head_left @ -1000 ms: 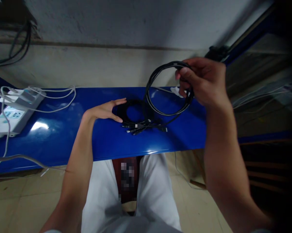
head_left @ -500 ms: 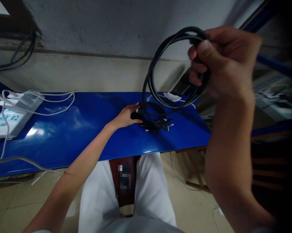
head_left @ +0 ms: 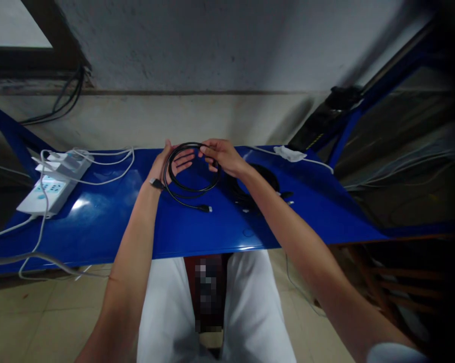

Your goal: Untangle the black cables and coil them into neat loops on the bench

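A black cable [head_left: 191,190] is wound into a loose coil above the blue table [head_left: 197,234]. My right hand [head_left: 222,155] pinches the coil at its upper right, between thumb and fingers. Against the coil's left side lies my left hand [head_left: 159,166], palm turned inward, thumb up and fingers stretched out behind the loop. One plug [head_left: 156,183] rests over my left wrist. The other plug [head_left: 205,208] hangs at the lower front of the coil. Under and beyond my right forearm sits a pile of black cables [head_left: 268,176], partly hidden.
A white power strip [head_left: 48,189] with plugs and white cords occupies the table's left end. At the back right are a small white object [head_left: 289,154] on a cord and a dark bottle-like object [head_left: 321,118]. A wall [head_left: 212,118] runs behind the table.
My right hand has brought the coil down and left from its raised position. My left hand has left the cable pile and moved left and up to the coil.
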Demonstrator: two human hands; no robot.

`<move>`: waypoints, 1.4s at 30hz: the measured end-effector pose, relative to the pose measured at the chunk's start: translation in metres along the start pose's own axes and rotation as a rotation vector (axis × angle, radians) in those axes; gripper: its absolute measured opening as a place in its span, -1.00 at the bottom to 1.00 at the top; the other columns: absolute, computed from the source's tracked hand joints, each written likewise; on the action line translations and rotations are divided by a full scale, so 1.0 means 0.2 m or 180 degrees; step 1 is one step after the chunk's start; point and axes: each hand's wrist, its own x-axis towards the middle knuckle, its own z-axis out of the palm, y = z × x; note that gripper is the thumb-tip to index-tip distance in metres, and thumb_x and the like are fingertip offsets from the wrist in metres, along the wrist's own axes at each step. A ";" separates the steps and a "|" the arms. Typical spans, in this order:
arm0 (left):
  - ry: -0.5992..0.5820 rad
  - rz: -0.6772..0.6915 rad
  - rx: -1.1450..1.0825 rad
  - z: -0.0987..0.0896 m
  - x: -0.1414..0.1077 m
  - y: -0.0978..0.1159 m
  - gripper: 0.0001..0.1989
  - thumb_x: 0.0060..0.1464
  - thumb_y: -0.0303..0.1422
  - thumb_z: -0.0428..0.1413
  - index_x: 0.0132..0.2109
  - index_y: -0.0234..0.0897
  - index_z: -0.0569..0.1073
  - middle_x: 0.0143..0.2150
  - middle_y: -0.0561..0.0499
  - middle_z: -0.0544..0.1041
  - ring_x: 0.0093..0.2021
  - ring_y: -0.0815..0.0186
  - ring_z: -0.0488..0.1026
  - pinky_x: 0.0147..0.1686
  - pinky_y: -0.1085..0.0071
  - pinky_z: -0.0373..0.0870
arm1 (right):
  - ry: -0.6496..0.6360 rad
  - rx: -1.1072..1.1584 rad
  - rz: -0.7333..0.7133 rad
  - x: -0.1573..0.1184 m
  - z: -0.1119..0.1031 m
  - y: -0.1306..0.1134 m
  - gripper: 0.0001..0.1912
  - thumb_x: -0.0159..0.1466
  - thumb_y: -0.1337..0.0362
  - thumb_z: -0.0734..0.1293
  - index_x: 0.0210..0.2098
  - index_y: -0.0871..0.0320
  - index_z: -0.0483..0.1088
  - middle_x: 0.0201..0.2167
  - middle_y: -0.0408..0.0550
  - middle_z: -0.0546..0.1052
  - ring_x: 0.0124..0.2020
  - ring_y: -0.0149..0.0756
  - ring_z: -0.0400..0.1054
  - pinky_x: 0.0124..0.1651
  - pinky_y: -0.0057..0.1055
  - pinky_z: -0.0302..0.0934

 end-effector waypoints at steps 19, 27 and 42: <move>0.0132 0.0802 0.3162 -0.06 -0.05 0.02 -0.87 0.39 -0.29 0.25 -0.07 -0.19 0.69 -0.28 -0.03 0.67 -0.30 0.21 0.60 -0.12 0.26 0.59 | 0.0094 -0.2378 -0.0638 -0.08 0.02 0.27 -0.75 0.50 0.20 0.35 0.15 0.04 0.40 -0.16 0.00 0.66 -0.15 -0.02 0.57 0.02 -0.10 0.44; 0.0405 0.1849 0.4441 0.18 -0.23 0.10 -0.71 0.30 -0.49 0.36 0.13 -0.23 0.62 0.07 -0.06 0.60 0.15 0.05 0.52 0.38 0.02 0.37 | -0.0033 -0.2707 -0.0737 -0.12 0.05 0.19 -0.94 0.59 0.30 0.22 0.02 0.02 0.28 -0.13 -0.07 0.58 -0.12 -0.16 0.50 -0.03 -0.26 0.35; -0.0749 0.1431 0.4223 0.76 -0.93 -0.55 -0.84 0.48 -0.18 0.24 0.09 -0.07 0.58 0.08 -0.15 0.60 0.02 -0.05 0.55 0.02 -0.14 0.55 | -0.0030 -0.3197 -0.1123 -0.09 0.05 0.27 -0.86 0.57 0.36 0.22 0.06 0.08 0.36 0.08 0.08 0.54 0.10 -0.02 0.42 0.20 -0.14 0.31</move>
